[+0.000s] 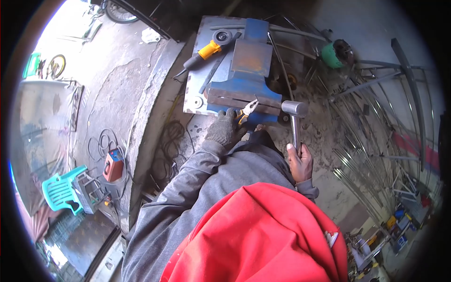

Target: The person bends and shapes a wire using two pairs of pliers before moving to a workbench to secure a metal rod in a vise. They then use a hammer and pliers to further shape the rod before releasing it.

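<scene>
My left hand (222, 129), in a dark grey knit glove, is closed on pliers (249, 108) with yellow-and-black handles. Their jaws are over the front jaw of a blue bench vise (253, 85), close to a short thin metal piece (257, 98). Glove and sleeve partly hide the grip on the handles. My bare right hand (300, 162) is wrapped round the shaft of a metal hammer (294, 112). The hammer stands head up, just right of the vise jaws.
An angle grinder (207, 50) with a yellow body lies on the metal bench top (199, 87), left of the vise. Metal rods and tubes (361, 181) fill the right side. A green chair (64, 190) and an orange box-shaped machine (113, 165) with cables stand at left.
</scene>
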The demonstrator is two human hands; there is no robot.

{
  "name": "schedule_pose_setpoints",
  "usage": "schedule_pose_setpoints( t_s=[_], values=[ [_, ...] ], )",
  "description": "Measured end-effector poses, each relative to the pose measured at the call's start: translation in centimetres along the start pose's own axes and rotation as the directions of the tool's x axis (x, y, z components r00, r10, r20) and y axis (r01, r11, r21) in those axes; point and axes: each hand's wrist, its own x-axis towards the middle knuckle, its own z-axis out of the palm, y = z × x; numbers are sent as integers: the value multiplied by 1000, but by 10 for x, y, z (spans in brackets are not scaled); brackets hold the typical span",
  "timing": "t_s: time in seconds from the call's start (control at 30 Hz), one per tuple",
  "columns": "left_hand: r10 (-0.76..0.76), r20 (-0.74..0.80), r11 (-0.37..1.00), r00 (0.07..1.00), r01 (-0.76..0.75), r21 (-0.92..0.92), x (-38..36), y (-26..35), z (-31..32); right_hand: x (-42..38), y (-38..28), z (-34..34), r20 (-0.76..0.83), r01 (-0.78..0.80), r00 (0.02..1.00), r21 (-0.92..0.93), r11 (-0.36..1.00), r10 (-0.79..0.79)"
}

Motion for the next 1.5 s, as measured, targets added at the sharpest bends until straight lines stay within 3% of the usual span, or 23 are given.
schedule_pose_setpoints(
  t_s=[0.07,0.17,0.4,0.53,0.63,0.8,0.9,1.0,1.2,1.3,1.43,1.5],
  values=[
    [-151,122,983,981,162,-89,-2,7,-2,8,-3,-3,63,73,996,-36,997,-70],
    [-229,123,961,966,245,-128,-6,18,0,21,0,-9,118,148,984,-99,984,-136],
    [-325,-2,936,946,321,-146,-6,25,31,48,-21,-21,232,168,963,-119,979,-137],
    [-340,-4,931,940,336,-143,-6,34,27,48,-50,-27,278,266,931,-72,961,-237],
    [-360,13,923,933,359,-139,-6,36,26,39,-70,-24,271,409,870,75,910,-413],
    [-369,9,916,929,366,-167,-6,34,31,39,-86,-10,320,343,887,21,939,-332],
    [-324,-60,939,944,314,-138,-7,30,37,55,-79,-2,400,270,904,-256,928,-152],
    [-309,-60,942,949,297,-156,-1,25,38,70,-49,-5,418,379,882,-356,854,-217],
    [-294,-37,939,955,282,-196,-7,28,32,42,-76,-12,394,173,915,-189,967,-86],
    [-302,-3,930,953,294,-220,-5,32,25,42,-77,-6,291,392,891,-99,915,-350],
    [-309,-16,930,951,299,-214,-4,35,23,46,-83,-1,283,416,889,-168,894,-361],
    [-309,-20,930,951,297,-216,-4,33,25,50,-93,0,361,310,916,-369,876,-172]
  ],
)
